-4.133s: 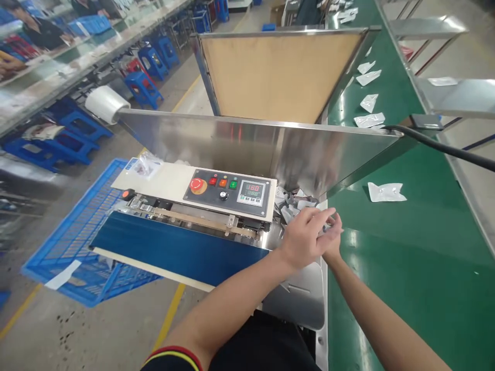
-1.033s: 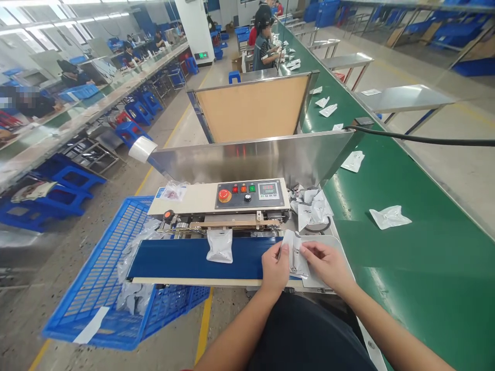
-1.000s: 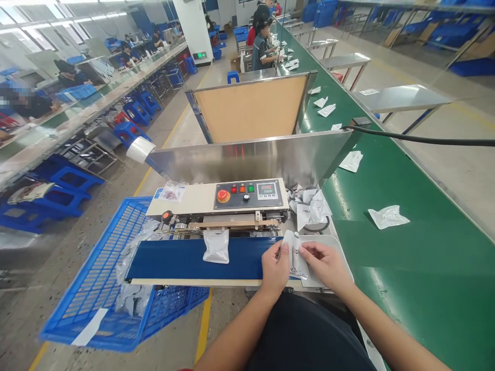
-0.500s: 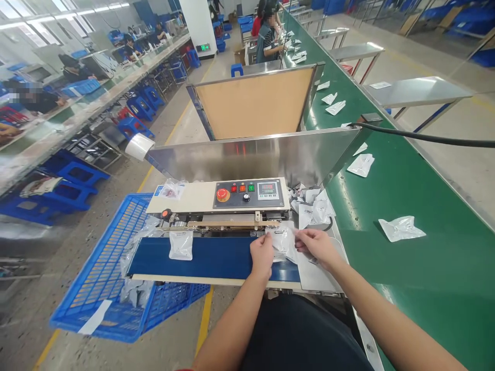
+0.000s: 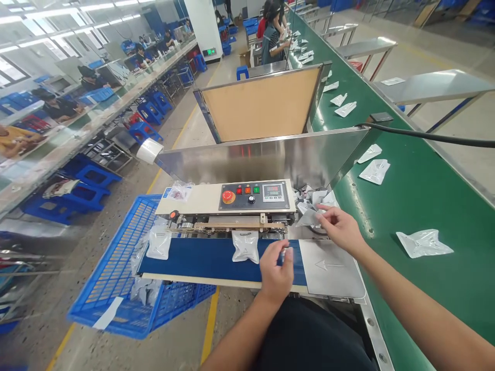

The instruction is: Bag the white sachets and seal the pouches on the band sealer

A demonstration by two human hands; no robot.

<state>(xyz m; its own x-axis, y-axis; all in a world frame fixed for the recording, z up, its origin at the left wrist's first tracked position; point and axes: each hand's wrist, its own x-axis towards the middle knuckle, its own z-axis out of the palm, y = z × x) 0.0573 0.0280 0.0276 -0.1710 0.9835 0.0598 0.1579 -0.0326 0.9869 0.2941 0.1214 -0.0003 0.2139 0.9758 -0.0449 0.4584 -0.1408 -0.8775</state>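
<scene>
The left hand (image 5: 276,270) hangs over the near side of the belt (image 5: 211,264), fingers curled with a narrow gap to the thumb and no pouch between them, while the right hand (image 5: 344,229) pinches the edge of a grey pouch (image 5: 308,219) at the pile (image 5: 319,197) beside the machine (image 5: 185,205). A white pouch (image 5: 245,248) lies on the belt with its top at the band (image 5: 216,225), and a second pouch (image 5: 159,245) sits at the belt's left end, above the basket (image 5: 129,325). The pinch looks slight and the pouches overlap — lifting this one could drag a neighbour off the pile. A pouch fed in tilted or creased could jam at the band, and the one at the belt's end could slide off crooked and catch on the basket's rim. Half a second ago both hands were on a pouch by the machine's right end; now that pouch, it seems, lies farther left, past the left hand. The right hand has gone back to the pile, and the second pouch has travelled left to the belt's end.
</scene>
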